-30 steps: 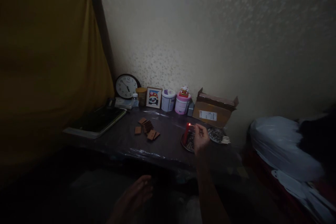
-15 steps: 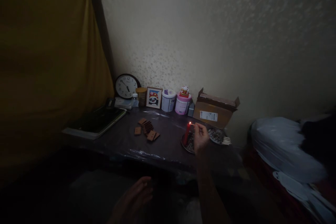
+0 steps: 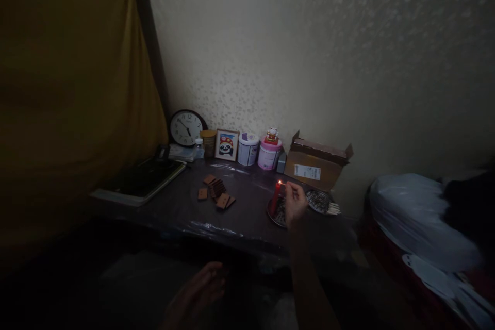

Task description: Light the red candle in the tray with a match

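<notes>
My right hand [image 3: 296,203] pinches a thin match [image 3: 283,183] at the top of a red candle [image 3: 276,197]. A small flame [image 3: 279,182] glows where the match meets the candle's tip; I cannot tell which of the two is burning. Upright, the candle stands on a dark round dish [image 3: 272,216] holding small dark bits, partly hidden by my hand. In front of the table edge, in dim light, my left hand [image 3: 199,286] hangs with its fingers stretched out and apart from everything.
Brown square tiles [image 3: 222,200] lie scattered on the plastic-covered table [image 3: 247,216]. Along the wall stand a clock [image 3: 186,128], a picture frame [image 3: 226,145], two tubs and a cardboard box [image 3: 315,162]. Right of my hand is a plate [image 3: 317,201] beside several pale sticks [image 3: 333,208].
</notes>
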Demonstrator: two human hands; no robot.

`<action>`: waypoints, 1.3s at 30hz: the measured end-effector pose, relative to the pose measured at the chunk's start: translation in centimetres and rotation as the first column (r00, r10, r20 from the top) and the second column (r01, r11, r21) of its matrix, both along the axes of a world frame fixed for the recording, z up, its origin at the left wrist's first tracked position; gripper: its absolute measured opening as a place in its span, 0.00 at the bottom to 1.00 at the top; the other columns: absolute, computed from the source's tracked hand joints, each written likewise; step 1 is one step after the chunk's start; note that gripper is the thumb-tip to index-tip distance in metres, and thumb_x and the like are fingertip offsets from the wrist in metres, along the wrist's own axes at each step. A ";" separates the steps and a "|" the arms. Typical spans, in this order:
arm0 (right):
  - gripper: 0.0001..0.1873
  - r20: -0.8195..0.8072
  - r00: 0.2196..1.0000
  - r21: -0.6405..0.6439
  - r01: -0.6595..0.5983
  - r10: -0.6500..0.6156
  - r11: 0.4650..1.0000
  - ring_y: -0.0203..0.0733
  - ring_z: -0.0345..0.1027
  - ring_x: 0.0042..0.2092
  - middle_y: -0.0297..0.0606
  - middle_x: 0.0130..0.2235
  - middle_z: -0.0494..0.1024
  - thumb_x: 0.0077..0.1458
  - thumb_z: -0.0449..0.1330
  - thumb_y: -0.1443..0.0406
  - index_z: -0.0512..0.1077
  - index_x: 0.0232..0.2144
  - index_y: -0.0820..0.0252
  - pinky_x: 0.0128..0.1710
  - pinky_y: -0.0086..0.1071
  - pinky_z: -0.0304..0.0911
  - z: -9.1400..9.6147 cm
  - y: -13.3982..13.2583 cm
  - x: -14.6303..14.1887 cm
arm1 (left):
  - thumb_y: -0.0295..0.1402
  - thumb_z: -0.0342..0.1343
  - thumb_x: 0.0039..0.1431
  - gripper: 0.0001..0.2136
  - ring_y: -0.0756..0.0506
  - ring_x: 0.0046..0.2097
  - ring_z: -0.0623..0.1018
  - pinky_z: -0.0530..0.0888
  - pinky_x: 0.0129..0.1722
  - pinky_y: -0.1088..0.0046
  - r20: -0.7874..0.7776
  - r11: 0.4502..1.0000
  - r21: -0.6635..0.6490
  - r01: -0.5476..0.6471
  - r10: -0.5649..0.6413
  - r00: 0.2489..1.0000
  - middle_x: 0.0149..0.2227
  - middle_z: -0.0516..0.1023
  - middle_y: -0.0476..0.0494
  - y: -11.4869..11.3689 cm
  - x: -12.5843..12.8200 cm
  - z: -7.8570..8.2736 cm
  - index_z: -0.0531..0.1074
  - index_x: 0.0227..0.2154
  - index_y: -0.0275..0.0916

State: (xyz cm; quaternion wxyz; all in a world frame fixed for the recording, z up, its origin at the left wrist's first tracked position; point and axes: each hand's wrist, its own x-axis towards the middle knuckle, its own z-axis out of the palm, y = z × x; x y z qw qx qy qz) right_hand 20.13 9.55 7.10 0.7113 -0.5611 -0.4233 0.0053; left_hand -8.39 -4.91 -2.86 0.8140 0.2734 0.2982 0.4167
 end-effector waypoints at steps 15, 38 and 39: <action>0.17 -0.014 1.000 0.007 -0.020 0.020 1.000 0.41 0.72 0.34 0.39 0.33 0.78 0.50 0.56 0.54 0.73 0.32 0.62 0.37 0.34 0.66 0.1 0.0 -0.2 | 0.47 0.61 0.42 0.17 0.29 0.61 0.59 0.50 0.59 0.45 0.009 1.000 -0.018 -0.010 0.010 1.000 0.51 0.75 0.43 0.4 0.3 -0.2 0.76 0.36 0.50; 0.15 -0.046 0.998 0.003 -0.041 0.041 0.999 0.40 0.71 0.33 0.38 0.32 0.77 0.49 0.57 0.55 0.73 0.33 0.62 0.36 0.33 0.66 0.2 -0.2 -0.2 | 0.43 0.61 0.45 0.14 0.32 0.61 0.59 0.51 0.59 0.47 0.114 0.998 -0.032 -0.056 0.059 0.992 0.53 0.73 0.43 -0.4 -0.6 -0.6 0.77 0.37 0.49; 0.15 -0.044 0.998 0.003 -0.040 0.040 0.999 0.40 0.71 0.34 0.38 0.32 0.77 0.49 0.58 0.55 0.73 0.33 0.62 0.37 0.33 0.66 0.1 -0.2 -0.2 | 0.43 0.61 0.45 0.14 0.31 0.61 0.60 0.51 0.59 0.47 0.114 0.998 -0.041 -0.052 0.056 0.992 0.53 0.73 0.42 -0.3 -0.5 -0.7 0.77 0.37 0.48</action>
